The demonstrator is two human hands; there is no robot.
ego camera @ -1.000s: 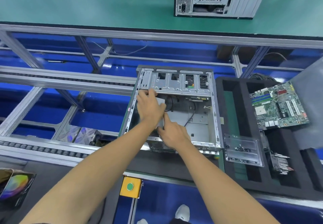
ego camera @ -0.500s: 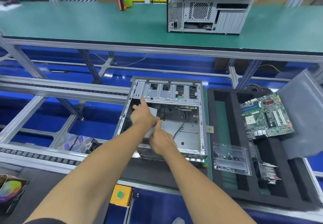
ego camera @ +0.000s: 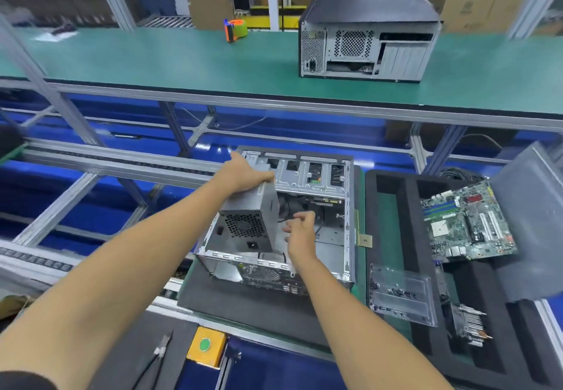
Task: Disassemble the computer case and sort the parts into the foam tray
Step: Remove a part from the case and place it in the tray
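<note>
Snagging is the risk: the left hand point(ego camera: 243, 175) grips the power supply point(ego camera: 251, 219) by its top, tilted half out of the computer case point(ego camera: 348, 222), while the right hand point(ego camera: 300, 231), fingers curled, holds nothing I can make out near the black cables point(ego camera: 320, 225). Tethered cables could jerk it loose before reaching the foam tray point(ego camera: 408, 237).

One head-worn wide-angle view looks forward and down, close over the open computer case point(ego camera: 292, 216) toward 12 o'clock.

Both forearms are bare from elbow to wrist; the left hand point(ego camera: 243, 176) and right hand point(ego camera: 300, 231) wear no gloves; a dark sleeve point(ego camera: 21, 380) edge covers the left upper arm.
</note>
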